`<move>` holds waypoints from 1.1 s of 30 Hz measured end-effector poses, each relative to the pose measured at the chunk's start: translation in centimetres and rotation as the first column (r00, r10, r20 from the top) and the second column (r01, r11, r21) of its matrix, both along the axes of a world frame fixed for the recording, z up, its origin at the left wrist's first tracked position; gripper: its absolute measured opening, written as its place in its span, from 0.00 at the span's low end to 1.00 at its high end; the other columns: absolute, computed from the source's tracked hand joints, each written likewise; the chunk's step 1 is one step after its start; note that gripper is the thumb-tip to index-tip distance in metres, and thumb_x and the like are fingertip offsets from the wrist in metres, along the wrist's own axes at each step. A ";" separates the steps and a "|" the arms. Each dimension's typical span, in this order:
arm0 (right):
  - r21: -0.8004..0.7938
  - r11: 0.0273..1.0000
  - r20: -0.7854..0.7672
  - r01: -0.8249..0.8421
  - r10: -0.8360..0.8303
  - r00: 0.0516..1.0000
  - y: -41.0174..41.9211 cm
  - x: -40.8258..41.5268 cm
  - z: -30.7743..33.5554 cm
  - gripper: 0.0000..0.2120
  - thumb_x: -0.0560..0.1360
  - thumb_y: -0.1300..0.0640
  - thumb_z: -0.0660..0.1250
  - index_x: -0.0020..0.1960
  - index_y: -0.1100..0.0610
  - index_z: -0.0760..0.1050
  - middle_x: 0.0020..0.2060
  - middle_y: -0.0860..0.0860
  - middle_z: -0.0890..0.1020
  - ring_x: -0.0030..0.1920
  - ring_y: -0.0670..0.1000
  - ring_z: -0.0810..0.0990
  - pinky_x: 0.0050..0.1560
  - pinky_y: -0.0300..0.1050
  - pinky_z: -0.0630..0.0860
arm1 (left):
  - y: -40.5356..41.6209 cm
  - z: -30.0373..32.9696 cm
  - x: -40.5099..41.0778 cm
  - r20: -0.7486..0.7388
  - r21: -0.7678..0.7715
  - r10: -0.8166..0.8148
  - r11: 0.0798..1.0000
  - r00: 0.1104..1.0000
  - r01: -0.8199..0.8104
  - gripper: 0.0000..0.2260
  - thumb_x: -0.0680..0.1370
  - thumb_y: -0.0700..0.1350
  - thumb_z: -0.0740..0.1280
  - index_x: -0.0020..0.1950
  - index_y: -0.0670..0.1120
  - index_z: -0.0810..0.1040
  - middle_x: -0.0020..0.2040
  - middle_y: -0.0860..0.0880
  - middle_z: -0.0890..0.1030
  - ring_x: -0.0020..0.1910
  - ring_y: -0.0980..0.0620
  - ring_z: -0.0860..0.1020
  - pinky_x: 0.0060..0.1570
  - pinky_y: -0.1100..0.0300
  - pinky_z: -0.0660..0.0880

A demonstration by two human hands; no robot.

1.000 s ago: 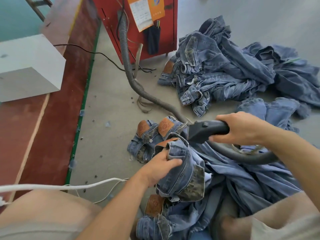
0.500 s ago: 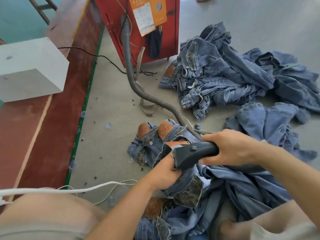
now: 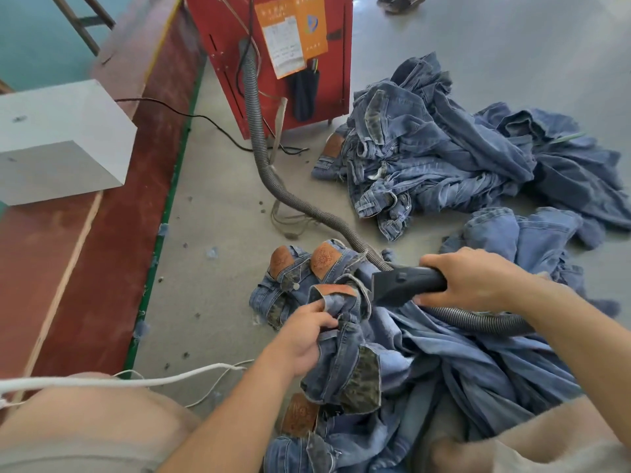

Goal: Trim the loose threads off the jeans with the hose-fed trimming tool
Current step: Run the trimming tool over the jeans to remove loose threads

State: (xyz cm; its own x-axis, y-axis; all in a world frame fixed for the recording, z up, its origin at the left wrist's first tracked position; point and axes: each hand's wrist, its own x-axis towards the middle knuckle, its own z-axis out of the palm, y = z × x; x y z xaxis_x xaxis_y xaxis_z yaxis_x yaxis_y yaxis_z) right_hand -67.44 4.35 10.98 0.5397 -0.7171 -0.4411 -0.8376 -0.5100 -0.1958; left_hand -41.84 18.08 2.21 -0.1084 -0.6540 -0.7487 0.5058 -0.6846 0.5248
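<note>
- Closest in, bare knees frame the bottom edge, and a white cord runs across the left knee and out onto the grey concrete floor.
- Between the knees lies a heap of blue denim jeans, crumpled on the floor, brown leather patches showing here and there.
- The left hand grips a bunched waistband of the top pair of jeans, fingers curled tight into the fabric, lifting it off the heap.
- Just right of it, the right hand wraps fully round the handle of the black plastic trimming tool, nozzle pointing left and sitting just beside the held waistband; whether it touches the cloth I cannot tell.
- The grey ribbed hose loops from the tool's rear under the right forearm, then snakes across the floor.
- Beyond the left hand, a folded stack of jeans with tan patches rests on the floor.
- Further out to the right, a big loose pile of blue jeans sprawls.
- At the far end, the hose climbs into a red metal machine cabinet carrying an orange-and-white paper label.
- Far left, a white box sits on a red-brown platform edging the floor.
</note>
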 end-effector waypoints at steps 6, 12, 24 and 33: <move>0.118 0.990 0.067 -0.075 0.068 0.995 1.0 0.9 -0.1 0.22 0.64 0.24 0.63 0.50 0.37 0.72 0.36 0.35 0.80 0.37 0.40 0.78 0.41 0.46 0.77 | -0.6 0.9 0.7 -0.184 0.106 0.114 0.990 0.976 -0.095 0.21 0.79 0.53 0.68 0.62 0.36 0.82 0.56 0.36 0.84 0.49 0.39 0.83 0.53 0.46 0.80; -0.099 0.992 0.034 0.076 -0.073 0.997 1.2 2.1 -1.9 0.24 0.71 0.25 0.65 0.46 0.45 0.68 0.37 0.41 0.77 0.38 0.50 0.78 0.38 0.49 0.72 | 0.0 0.5 0.4 -0.168 0.051 0.087 0.996 0.982 -0.079 0.14 0.80 0.38 0.64 0.63 0.37 0.79 0.54 0.36 0.83 0.50 0.39 0.83 0.56 0.46 0.79; 0.263 0.842 0.215 0.470 -0.526 0.823 1.2 4.4 -1.3 0.22 0.67 0.38 0.80 0.42 0.56 0.80 0.31 0.54 0.85 0.26 0.47 0.76 0.30 0.42 0.68 | -0.4 2.9 -4.3 -0.443 -0.175 0.032 0.977 0.896 -0.122 0.18 0.66 0.33 0.62 0.52 0.37 0.85 0.49 0.39 0.84 0.46 0.40 0.84 0.49 0.49 0.82; 0.586 0.687 0.589 0.429 -0.725 0.357 -2.6 2.9 4.0 0.12 0.71 0.62 0.79 0.39 0.56 0.75 0.26 0.49 0.77 0.26 0.46 0.74 0.28 0.38 0.72 | -4.2 5.4 -0.7 -0.418 -0.411 0.023 0.886 0.908 -0.212 0.36 0.56 0.31 0.71 0.65 0.34 0.75 0.55 0.35 0.81 0.53 0.34 0.82 0.55 0.41 0.81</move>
